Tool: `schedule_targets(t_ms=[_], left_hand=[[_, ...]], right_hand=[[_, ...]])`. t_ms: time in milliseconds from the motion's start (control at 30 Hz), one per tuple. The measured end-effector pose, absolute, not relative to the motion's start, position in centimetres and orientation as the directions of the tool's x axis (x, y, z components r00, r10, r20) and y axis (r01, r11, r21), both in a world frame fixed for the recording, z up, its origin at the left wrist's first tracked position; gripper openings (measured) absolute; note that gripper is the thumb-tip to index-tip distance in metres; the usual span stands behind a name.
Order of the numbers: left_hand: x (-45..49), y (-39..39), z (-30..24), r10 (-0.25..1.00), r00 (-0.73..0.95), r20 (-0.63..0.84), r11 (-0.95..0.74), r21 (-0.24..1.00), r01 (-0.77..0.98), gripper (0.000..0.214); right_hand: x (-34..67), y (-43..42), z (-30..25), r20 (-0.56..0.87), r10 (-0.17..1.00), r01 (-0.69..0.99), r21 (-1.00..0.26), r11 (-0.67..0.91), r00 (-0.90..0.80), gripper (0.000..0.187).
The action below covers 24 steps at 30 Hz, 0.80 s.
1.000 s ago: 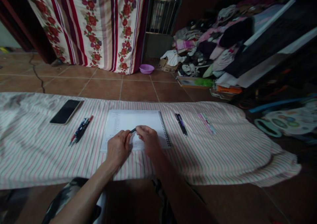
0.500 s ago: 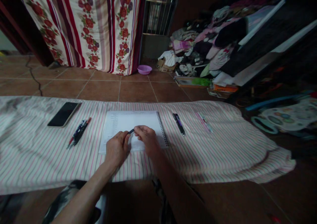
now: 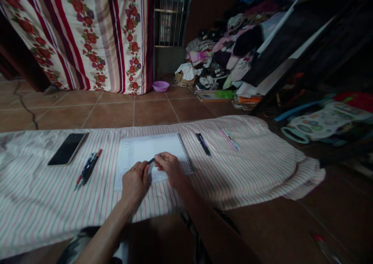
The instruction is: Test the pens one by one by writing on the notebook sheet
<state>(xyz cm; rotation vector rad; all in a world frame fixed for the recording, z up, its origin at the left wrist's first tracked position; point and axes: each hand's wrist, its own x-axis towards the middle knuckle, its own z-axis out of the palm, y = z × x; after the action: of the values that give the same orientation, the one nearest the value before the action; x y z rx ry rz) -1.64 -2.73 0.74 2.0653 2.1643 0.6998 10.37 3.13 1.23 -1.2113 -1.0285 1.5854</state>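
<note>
Between my two hands is a dark pen (image 3: 150,161), held just above an open spiral notebook (image 3: 157,142). The fingers of my left hand (image 3: 135,180) are closed around one end of it. My right hand (image 3: 168,166) pinches its other end. Most of the pen is hidden by fingers. Writing runs down the left side of the notebook's white page, too small to read. To the right of the notebook lie dark pens (image 3: 203,145), and farther right are pink and pale green pens (image 3: 230,139). Several pens (image 3: 88,170) lie together on the left.
A phone (image 3: 67,149) rests at the left on the striped cloth (image 3: 256,170) covering the low table. Beyond it are a tiled floor (image 3: 113,114), a purple basin (image 3: 161,86), a floral curtain (image 3: 107,34) and a heap of clothes (image 3: 221,58).
The camera view has turned to the right, so the surroundings appear farther left. Both hands keep the same hold on the dark pen above the notebook.
</note>
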Motion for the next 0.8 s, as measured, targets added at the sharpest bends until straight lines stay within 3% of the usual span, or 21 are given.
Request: schedule_targets(t_ms=[233,433,800], left_hand=[[-1.5,-2.5,0.4,0.957,-0.089,0.277,-0.009,0.334,0.943,0.034],[-1.3,-2.8,-0.1,0.95,-0.077,0.301,-0.021,0.309,0.951,0.034],[-1.4,-2.3,3.0,0.975,-0.114,0.192,0.057,0.283,0.957,0.027]], right_hand=[[10.8,3.5,1.1,-0.168,0.972,-0.091,-0.979,-0.185,-0.166,0.021],[11.0,3.7,0.5,-0.177,0.962,-0.131,-0.969,-0.207,-0.206,0.017],[11.4,3.8,1.0,-0.177,0.932,-0.367,-0.883,-0.292,-0.317,0.033]])
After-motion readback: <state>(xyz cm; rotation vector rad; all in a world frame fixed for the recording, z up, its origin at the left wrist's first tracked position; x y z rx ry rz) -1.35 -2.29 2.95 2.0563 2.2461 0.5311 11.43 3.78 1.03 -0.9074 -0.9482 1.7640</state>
